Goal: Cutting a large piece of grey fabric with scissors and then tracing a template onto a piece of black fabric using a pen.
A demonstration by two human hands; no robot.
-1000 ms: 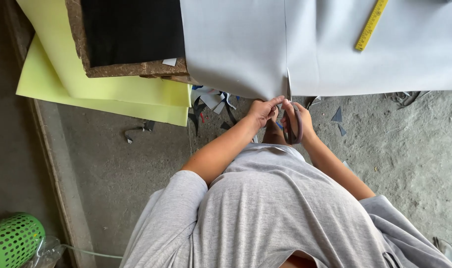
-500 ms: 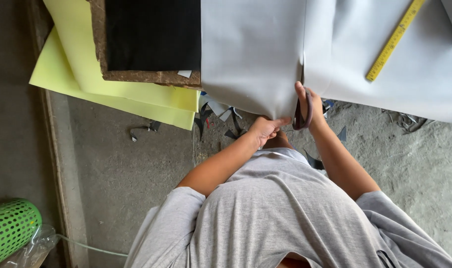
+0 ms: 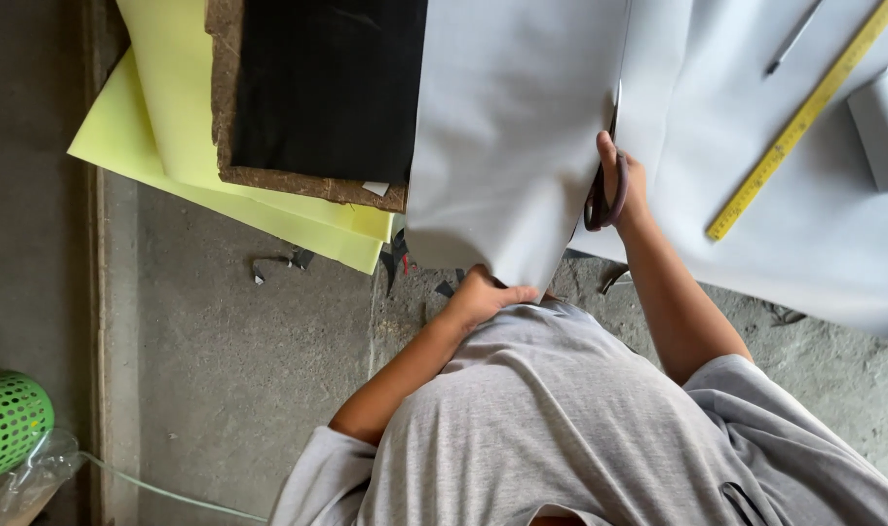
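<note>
Looking down from the head camera, a big grey sheet (image 3: 522, 127) is seen spread over the table and hanging off its near edge. A pair of scissors (image 3: 604, 190) with dark brown handles is held in the right hand (image 3: 624, 185). The grip of that hand is clamped on the handles, with the thumb through one loop. The blades are pointed away from the person, along a thin cut line in the sheet. The hanging corner of the sheet is held by the left hand (image 3: 483, 297), just in front of the person's grey shirt (image 3: 561, 419). Its grip is closed on the sheet's lower edge.

A yellow ruler (image 3: 804, 117) is laid slantwise on the sheet, to the right of the scissors. A pen (image 3: 793, 39) is seen near the top edge. A black panel on a brown board (image 3: 317, 97) is laid on yellow foam sheets (image 3: 171, 107) to the left. Small scraps (image 3: 288, 263) are scattered on the concrete floor (image 3: 229, 360). A green basket (image 3: 10, 424) is seen at the bottom left corner.
</note>
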